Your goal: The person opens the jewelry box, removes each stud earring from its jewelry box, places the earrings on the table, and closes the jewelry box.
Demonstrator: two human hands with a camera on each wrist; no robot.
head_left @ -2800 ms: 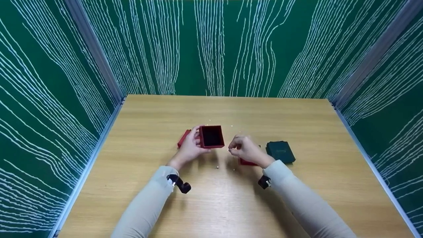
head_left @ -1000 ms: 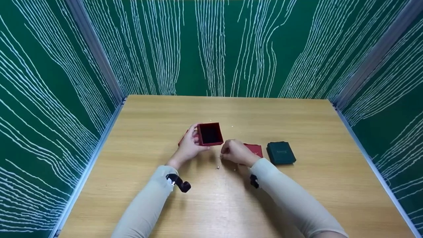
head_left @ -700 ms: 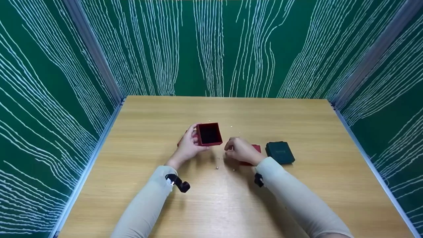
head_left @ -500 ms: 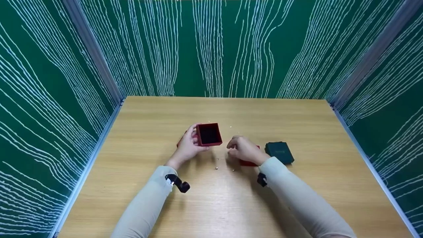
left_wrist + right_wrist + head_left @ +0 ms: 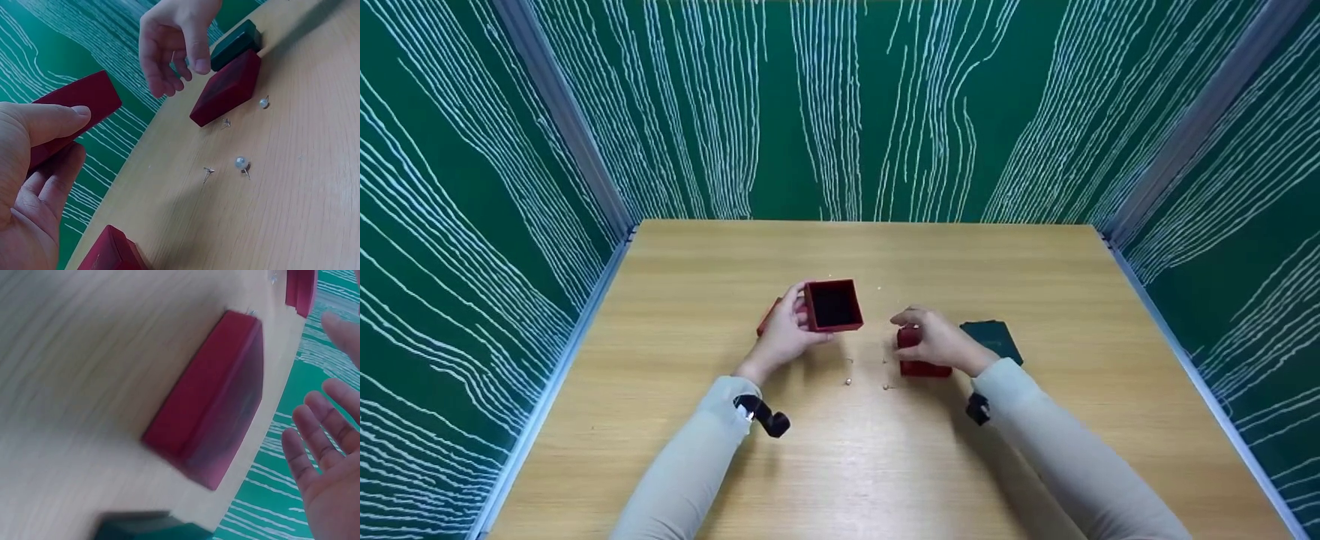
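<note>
My left hand grips a small red box with thumb and fingers, above the table. In the head view this box is open toward me, with a dark inside. My right hand hovers over a closed red box, fingers apart and nothing between them. Between the hands several small earrings lie on the wood: a large pearl stud, a smaller pearl one, and silvery studs whose fine detail is too small to see.
Behind the left hand lies another red box or lid, partly hidden. A dark green box sits right of the closed red one. Tiny pale specks dot the far tabletop. Green walls with white lines surround the table.
My right hand, earlier pinching a tiny pale thing, dipped to the table, then moved right with its fingers spreading. Another small earring now shows on the wood. The left hand stays nearly still.
</note>
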